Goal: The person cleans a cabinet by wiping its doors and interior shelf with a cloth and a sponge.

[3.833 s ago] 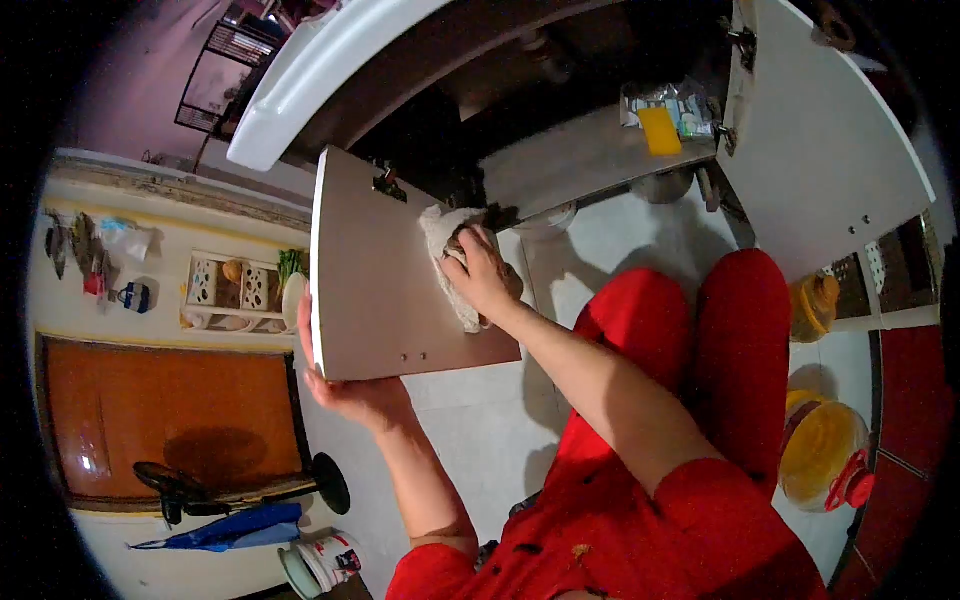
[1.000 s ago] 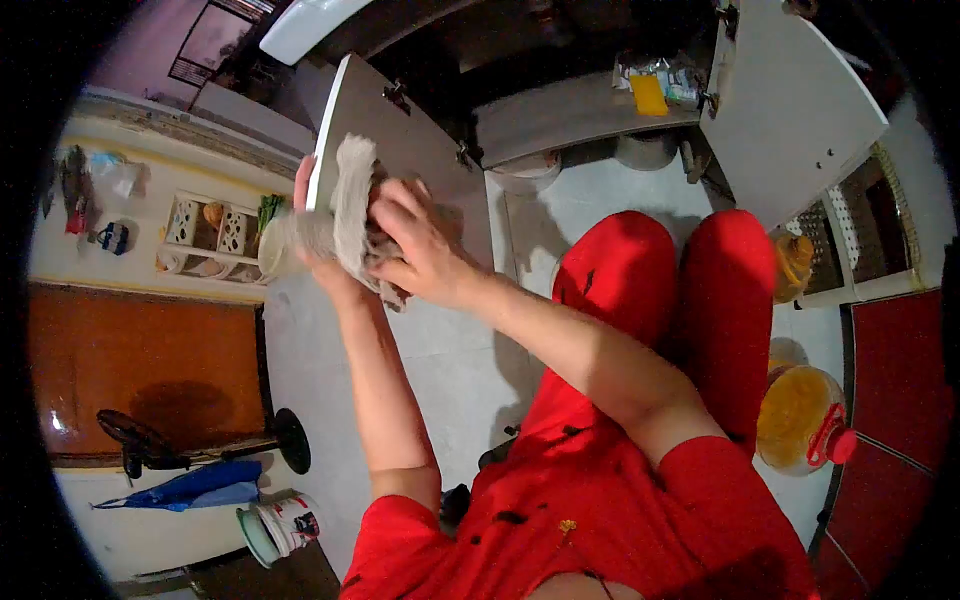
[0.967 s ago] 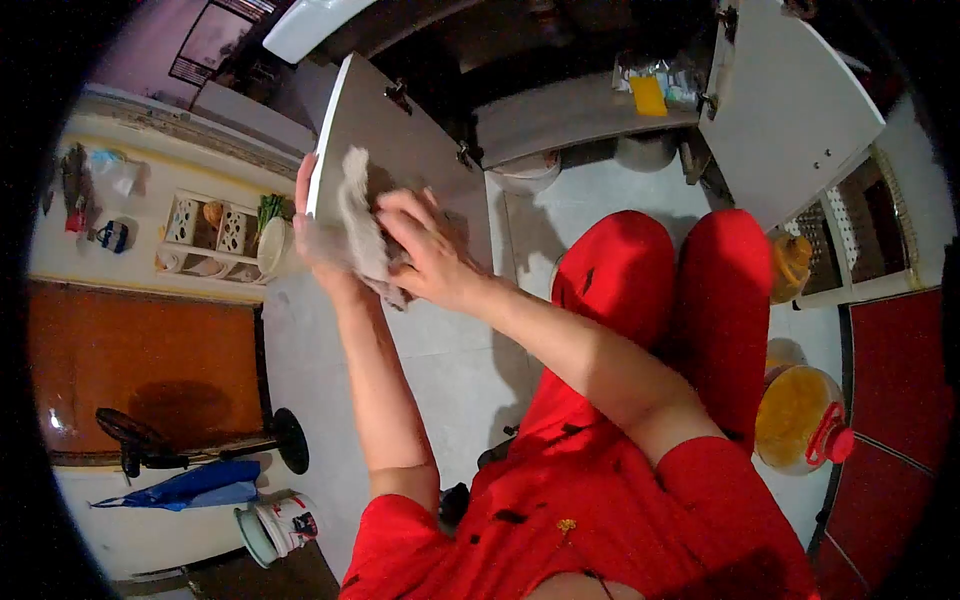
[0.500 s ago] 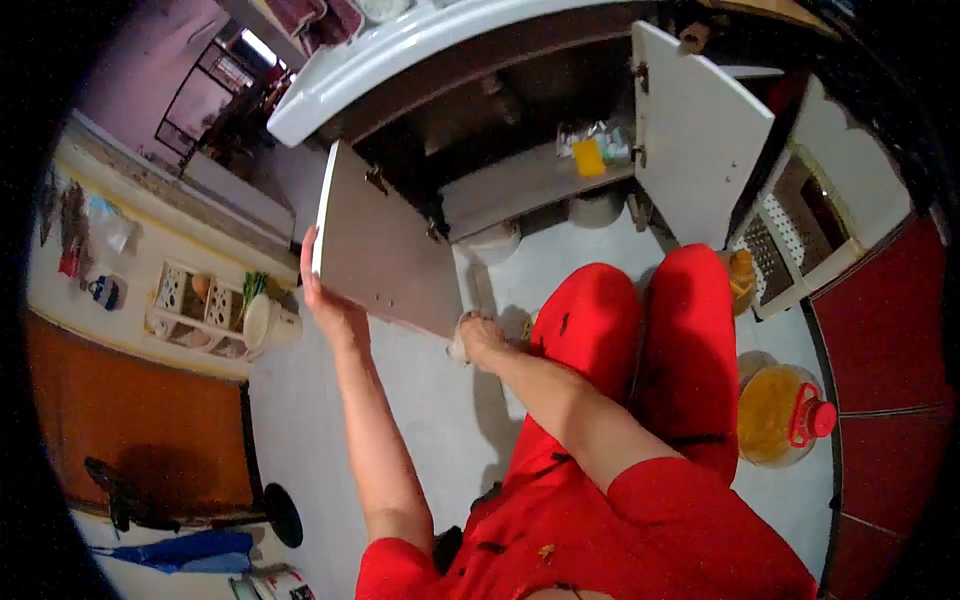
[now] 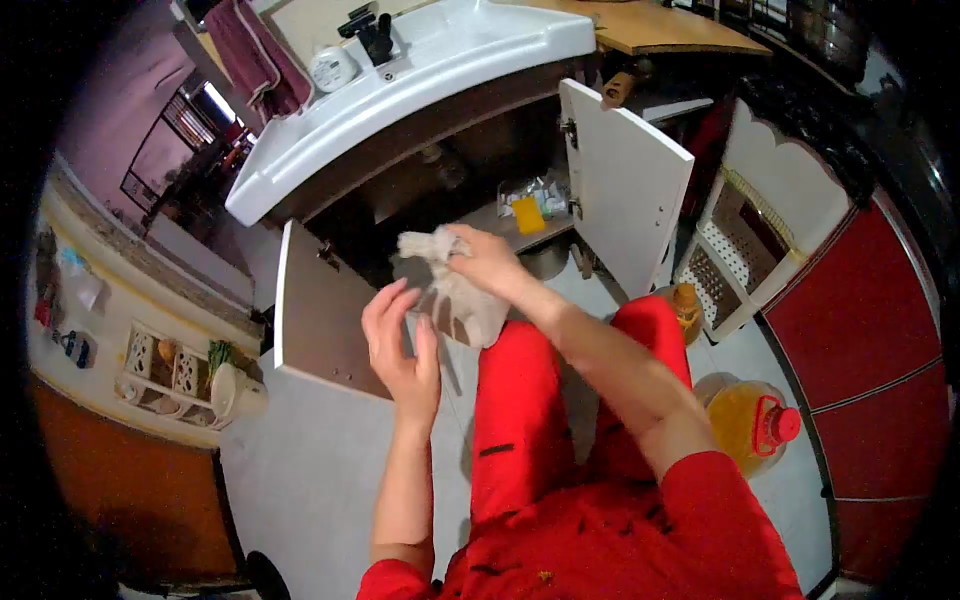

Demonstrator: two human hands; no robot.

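Cloth (image 5: 482, 314) held before the open cabinet (image 5: 440, 125)
It is gripped by the right hand (image 5: 487, 264), at one o'clock from the left hand (image 5: 405, 370), which is held open near a door (image 5: 318, 312)

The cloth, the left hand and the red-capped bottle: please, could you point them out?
Cloth (image 5: 474, 297): head view, its hanging part.
Left hand (image 5: 403, 368): head view, middle of the hand.
Red-capped bottle (image 5: 737, 425): head view, its yellow body.

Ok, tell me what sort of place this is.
Probably a home kitchen or utility area: a white sink with a black tap, a large red-capped jug on the floor, and what look like green stalks by a wall rack.
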